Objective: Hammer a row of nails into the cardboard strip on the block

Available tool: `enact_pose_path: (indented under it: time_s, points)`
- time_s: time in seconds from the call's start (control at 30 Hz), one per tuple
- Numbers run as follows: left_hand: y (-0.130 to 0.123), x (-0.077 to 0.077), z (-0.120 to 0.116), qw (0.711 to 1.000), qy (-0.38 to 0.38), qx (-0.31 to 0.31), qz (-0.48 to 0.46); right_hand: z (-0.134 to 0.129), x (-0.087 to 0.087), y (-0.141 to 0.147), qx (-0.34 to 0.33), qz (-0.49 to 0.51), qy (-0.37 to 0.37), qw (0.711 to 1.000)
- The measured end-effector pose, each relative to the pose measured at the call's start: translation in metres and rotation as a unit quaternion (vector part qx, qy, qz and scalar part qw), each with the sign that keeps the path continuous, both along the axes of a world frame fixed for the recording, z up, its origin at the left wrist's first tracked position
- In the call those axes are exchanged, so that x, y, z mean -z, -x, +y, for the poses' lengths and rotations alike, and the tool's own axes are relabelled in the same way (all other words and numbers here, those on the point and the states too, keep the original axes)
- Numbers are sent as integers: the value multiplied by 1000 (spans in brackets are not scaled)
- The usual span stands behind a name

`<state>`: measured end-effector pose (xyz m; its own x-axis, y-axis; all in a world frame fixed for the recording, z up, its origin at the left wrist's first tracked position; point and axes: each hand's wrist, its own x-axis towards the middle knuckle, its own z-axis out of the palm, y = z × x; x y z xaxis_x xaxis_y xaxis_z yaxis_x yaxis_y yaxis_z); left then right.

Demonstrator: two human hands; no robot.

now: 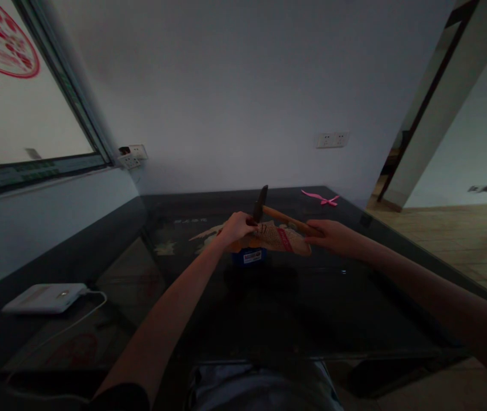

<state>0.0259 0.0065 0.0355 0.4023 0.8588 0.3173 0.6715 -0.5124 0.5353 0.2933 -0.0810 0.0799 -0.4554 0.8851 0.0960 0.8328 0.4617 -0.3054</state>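
Observation:
My right hand [329, 236] is closed around the wooden handle of a hammer [285, 218]. The hammer's dark head is raised at an angle just beyond my left fingertips. My left hand [238, 226] rests at a brown, torn-edged piece of cardboard [286, 237] printed with text and a red band. Its thumb and fingers are pinched together close to the hammer head, and what they hold is too small to make out. Under the cardboard sits a blue box [249, 257] with a white label, its top covered.
All this is on a dark, glossy table [209, 325]. A white power bank [46, 298] with a white cable lies at left. A pink ribbon-like strip [322, 198] lies at the far right. Tiny shiny pieces [343, 272] lie right of the box. A wall [226, 114] stands behind.

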Motion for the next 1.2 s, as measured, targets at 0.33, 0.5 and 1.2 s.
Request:
enact_pose_path:
  time_s: [0.33,0.5,1.2]
  points:
    - [1,2,3,1000,0,3,21,-2,-3,3,-4,-17,0,1000]
    - [0,1,2,1000,-7,2,30,-5,-9,1,19,10,-19,1000]
    - [12,8,-1,998,-1,-11,-58,-3,-3,3,-1,15,-7,1000]
